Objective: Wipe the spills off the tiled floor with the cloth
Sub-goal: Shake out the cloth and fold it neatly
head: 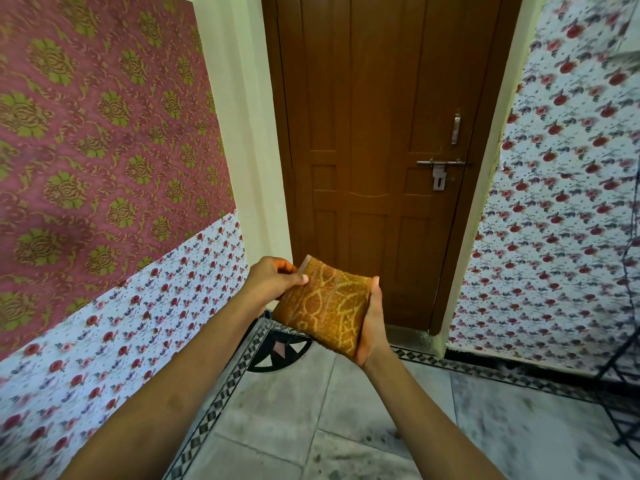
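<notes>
A folded orange-yellow patterned cloth (325,306) is held up in front of me, well above the floor. My left hand (273,280) pinches its upper left corner with thumb and fingers. My right hand (372,323) cups its right edge from below. The grey tiled floor (346,427) lies beneath, with dark smudgy marks (363,441) on the tiles near the bottom centre and to the right.
A shut brown wooden door (377,150) with a metal latch (439,171) stands straight ahead. Floral wallpapered walls close in on the left (121,341) and right (554,237). A black-and-white patterned border (221,393) edges the floor. A dark metal stand (623,358) is at the far right.
</notes>
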Demonstrator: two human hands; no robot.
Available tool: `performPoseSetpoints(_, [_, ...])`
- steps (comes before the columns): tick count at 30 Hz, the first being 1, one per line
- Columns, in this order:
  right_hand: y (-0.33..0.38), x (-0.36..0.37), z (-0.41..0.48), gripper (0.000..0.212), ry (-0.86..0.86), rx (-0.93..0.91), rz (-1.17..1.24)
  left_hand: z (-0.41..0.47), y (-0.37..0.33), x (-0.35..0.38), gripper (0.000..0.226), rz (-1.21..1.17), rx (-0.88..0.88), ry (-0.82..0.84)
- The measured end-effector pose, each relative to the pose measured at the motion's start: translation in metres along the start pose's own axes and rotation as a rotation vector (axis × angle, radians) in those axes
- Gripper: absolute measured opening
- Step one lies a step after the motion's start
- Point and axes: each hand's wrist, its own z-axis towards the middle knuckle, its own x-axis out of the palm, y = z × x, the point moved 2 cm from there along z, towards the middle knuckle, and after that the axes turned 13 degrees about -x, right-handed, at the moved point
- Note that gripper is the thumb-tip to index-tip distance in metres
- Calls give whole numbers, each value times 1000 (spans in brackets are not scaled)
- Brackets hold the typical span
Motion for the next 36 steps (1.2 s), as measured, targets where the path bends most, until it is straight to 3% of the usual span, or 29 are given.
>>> performPoseSetpoints(4, [2, 2, -4, 39, 44, 20, -71, 2, 15, 0, 13, -19, 47, 38])
performPoseSetpoints(7, [5, 4, -2, 28, 7, 48, -128, 1, 32, 6, 19, -198, -114, 243])
performPoseSetpoints(9, [5, 4, 2, 34, -18, 103, -231, 1, 45, 11, 36, -258, -239, 322])
performPoseSetpoints(12, [2, -6, 11, 56, -113, 168, -396, 4, 59, 18, 55, -369, -340, 294])
performPoseSetpoints(15, [-3, -14, 13, 67, -131, 171, -530, 6, 69, 24, 54, -487, -427, 160])
performPoseSetpoints(18, [-10, -21, 11, 62, -119, 97, -604, 7, 77, 31, 51, -554, -478, 132])
performPoseSetpoints(22, [-7, -23, 7, 53, -173, -48, -637, 5, 79, 35, 46, -629, -485, 254])
performPoseSetpoints(26, [-4, -21, 6, 53, -202, -81, -561, 4, 77, 35, 37, -643, -449, 338])
performPoseSetpoints(31, [-5, -21, 1, 47, -236, -91, -521, 11, 72, 34, 46, -658, -351, 310])
performPoseSetpoints(36, [-1, -34, -10, 46, -311, -145, -539, 12, 67, 46, 36, -619, -290, 327])
